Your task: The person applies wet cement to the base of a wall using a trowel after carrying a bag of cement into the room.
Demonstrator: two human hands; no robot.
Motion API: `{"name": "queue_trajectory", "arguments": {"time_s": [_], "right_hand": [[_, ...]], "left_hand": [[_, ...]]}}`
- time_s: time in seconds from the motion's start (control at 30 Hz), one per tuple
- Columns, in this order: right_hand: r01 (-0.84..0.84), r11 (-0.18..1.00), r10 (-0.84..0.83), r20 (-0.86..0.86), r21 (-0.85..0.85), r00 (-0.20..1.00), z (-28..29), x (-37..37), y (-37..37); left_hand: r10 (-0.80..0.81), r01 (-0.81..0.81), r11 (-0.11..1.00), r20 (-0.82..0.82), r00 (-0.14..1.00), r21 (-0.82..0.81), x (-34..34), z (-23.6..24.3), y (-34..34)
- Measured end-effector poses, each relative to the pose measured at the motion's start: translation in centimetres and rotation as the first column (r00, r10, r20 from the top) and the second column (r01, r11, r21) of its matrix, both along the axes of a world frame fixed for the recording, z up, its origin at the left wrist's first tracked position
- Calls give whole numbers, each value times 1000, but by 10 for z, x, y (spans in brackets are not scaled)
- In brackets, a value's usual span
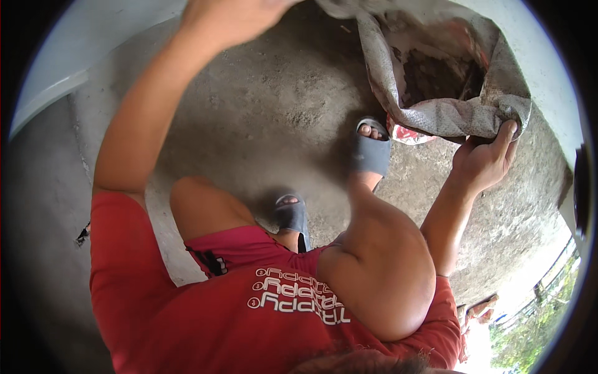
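Note:
An upright grey woven sack [414, 118] with a rolled-down rim stands at the upper right, its inside dirty and dark, with a red and white patch low on its near side. My right hand [491, 149] grips the rolled rim at the near right corner, thumb on top. My left hand [243, 15] is raised at the top edge toward the sack's far left part; its fingertips are cut off, so I cannot tell whether it holds the sack. My sandaled right foot [369, 149] is just beside the sack.
Rough concrete floor [261, 106] lies around my legs and my other sandaled foot [291, 215]. A pale wall or ledge [87, 31] curves along the upper left, another pale surface [542, 75] is behind the sack. At the lower right are a bright opening, greenery [523, 330] and some indistinct reddish items.

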State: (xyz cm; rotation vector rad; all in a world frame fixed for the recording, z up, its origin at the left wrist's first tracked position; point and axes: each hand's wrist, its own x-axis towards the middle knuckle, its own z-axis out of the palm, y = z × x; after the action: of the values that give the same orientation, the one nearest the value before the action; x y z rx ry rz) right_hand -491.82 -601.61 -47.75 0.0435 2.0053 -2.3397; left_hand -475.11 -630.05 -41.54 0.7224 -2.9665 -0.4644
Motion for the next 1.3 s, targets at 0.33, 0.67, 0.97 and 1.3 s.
{"name": "queue_trajectory", "arguments": {"time_s": [0.33, 0.67, 0.97, 1.3], "right_hand": [[457, 308, 441, -551, 834, 708, -25, -23, 49], [194, 964, -180, -88, 183, 980, 10, -13, 3], [153, 955, -125, -124, 255, 984, 5, -8, 11], [65, 963, -34, -120, 263, 992, 12, 2, 2]], "left_hand": [[248, 0, -230, 59, 967, 973, 37, -99, 74], [355, -476, 191, 392, 849, 859, 23, -245, 81], [405, -513, 254, 392, 826, 820, 91, -261, -50], [381, -456, 777, 252, 889, 433, 99, -207, 5]]}}
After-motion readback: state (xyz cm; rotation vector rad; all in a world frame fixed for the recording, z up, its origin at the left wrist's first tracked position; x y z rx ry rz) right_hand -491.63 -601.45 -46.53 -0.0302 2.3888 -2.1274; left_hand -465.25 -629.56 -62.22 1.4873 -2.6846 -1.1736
